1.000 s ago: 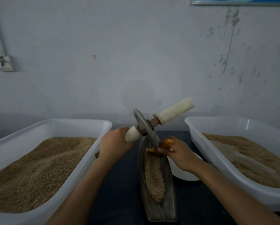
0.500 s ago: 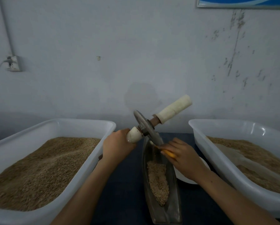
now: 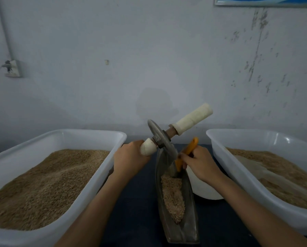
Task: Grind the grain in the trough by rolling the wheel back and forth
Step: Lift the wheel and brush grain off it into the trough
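— How far along are you with the grinding?

— Not far, I'd judge. Nearest me, the trough (image 3: 177, 220) lies lengthwise on the dark table (image 3: 136, 202), and the grain (image 3: 172, 195) heaped in its near and middle part looks coarse, mostly whole kernels. Very little reads as meal.

— And the wheel?

— The wheel (image 3: 162, 139) sits at the far end of the trough, tipped over to one side, not upright in the groove. My left hand (image 3: 129, 161) is wrapped round the near wrapped handle (image 3: 148, 148). The far handle (image 3: 193, 118) sticks up bare, nobody on it.

— So your right hand is not rolling?

— No. My right hand (image 3: 200, 163) has its fingers curled round an orange-handled tool (image 3: 186, 154), its working end down in the trough just ahead of the grain. I think I'm gathering the grain under the wheel before rolling. The real back-and-forth is all left to do, and I'd want both hands on the handles for it.

— What can't you make out?

— The tool's tip is dark and half behind the wheel; whether it's a brush or a scraper I can't tell. Whether the wheel's rim touches the trough floor is hidden too. A white bowl (image 3: 202, 189) is mostly behind my right forearm. The left tub (image 3: 95, 175) and right tub (image 3: 238, 168) of grain either side run off the frame.
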